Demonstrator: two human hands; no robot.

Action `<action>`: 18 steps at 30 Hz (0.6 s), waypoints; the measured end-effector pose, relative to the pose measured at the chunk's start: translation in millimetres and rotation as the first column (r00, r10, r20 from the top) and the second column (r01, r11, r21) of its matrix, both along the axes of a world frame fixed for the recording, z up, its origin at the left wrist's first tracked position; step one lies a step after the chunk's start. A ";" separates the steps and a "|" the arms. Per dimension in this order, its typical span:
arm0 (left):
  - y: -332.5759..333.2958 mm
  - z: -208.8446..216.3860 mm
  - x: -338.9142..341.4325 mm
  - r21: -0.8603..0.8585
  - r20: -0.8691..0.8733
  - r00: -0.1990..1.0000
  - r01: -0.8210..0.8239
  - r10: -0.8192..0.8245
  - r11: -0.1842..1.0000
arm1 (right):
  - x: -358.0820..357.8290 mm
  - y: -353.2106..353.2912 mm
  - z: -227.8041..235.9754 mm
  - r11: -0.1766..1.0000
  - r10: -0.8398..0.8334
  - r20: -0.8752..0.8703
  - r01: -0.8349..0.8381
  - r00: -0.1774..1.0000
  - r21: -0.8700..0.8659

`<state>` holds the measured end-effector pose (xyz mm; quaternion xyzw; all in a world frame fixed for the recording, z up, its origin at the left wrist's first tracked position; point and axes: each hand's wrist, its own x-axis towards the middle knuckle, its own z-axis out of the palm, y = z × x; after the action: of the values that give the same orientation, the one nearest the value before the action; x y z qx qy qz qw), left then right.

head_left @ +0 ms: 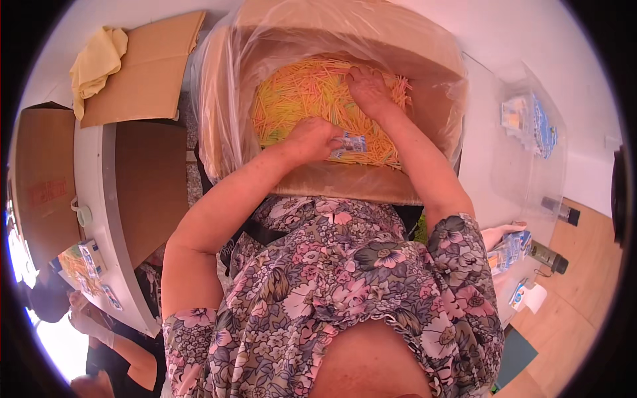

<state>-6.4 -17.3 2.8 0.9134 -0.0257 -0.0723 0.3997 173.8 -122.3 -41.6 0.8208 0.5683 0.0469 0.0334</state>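
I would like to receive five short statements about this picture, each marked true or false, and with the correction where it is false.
1. The left hand holds a small bluish packet. True.
2. The right hand is outside the cardboard box. False: it is inside the box, at the thin coloured sticks.
3. The yellow cloth lies inside the box. False: it lies on a cardboard piece at the upper left.
4. A clear plastic sheet lines the box. True.
5. The clear container on the right side holds only sticks. False: packets with blue parts show in it.
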 end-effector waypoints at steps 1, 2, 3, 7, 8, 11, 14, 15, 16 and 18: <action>1.7 -2.8 0.6 0.028 0.032 0.999 0.012 -0.013 1.000 | 2.6 2.9 -5.3 1.000 0.012 0.000 -0.012 1.000 -0.006; 2.6 -5.5 0.7 0.021 0.032 0.999 0.002 -0.003 1.000 | 5.6 4.3 -12.1 0.998 0.054 0.051 -0.052 0.997 -0.031; 2.8 -5.7 -0.3 0.010 0.063 0.998 0.022 -0.023 1.000 | 6.6 6.7 -13.1 0.994 0.097 0.099 -0.091 0.990 -0.057; 3.2 -2.0 -0.6 0.001 0.088 0.993 0.078 -0.078 0.997 | 15.4 6.6 -13.1 0.969 0.166 0.116 -0.141 0.979 -0.202; 4.1 -2.4 0.0 -0.003 0.087 0.993 0.076 -0.075 0.997 | 16.8 7.2 -13.9 0.969 0.180 0.117 -0.156 0.977 -0.190; 6.8 -5.4 2.1 -0.001 0.073 0.994 0.080 -0.080 0.997 | 18.9 10.2 -15.4 0.982 0.154 0.062 -0.147 0.986 -0.116; 8.4 -7.6 5.2 0.004 0.069 0.992 0.103 -0.103 0.995 | 16.7 13.9 -12.8 0.993 0.082 -0.003 -0.081 0.997 0.087; 8.3 -8.6 4.8 -0.008 0.072 0.992 0.101 -0.100 0.995 | 15.3 15.5 -10.3 0.973 0.051 -0.015 -0.047 0.999 0.228; 8.6 -9.2 3.6 -0.020 0.076 0.993 0.096 -0.095 0.995 | 12.4 18.3 0.5 0.973 0.053 -0.015 -0.048 0.998 0.227; 9.5 -9.6 2.7 -0.014 0.078 0.992 0.099 -0.098 0.995 | 7.9 17.7 20.8 0.985 -0.017 -0.267 0.062 0.963 0.161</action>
<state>-3.7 -7.8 -6.8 0.9095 -0.0869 -0.0565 0.4027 181.7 -104.6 -20.8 0.8309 0.5450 -0.0163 -0.1111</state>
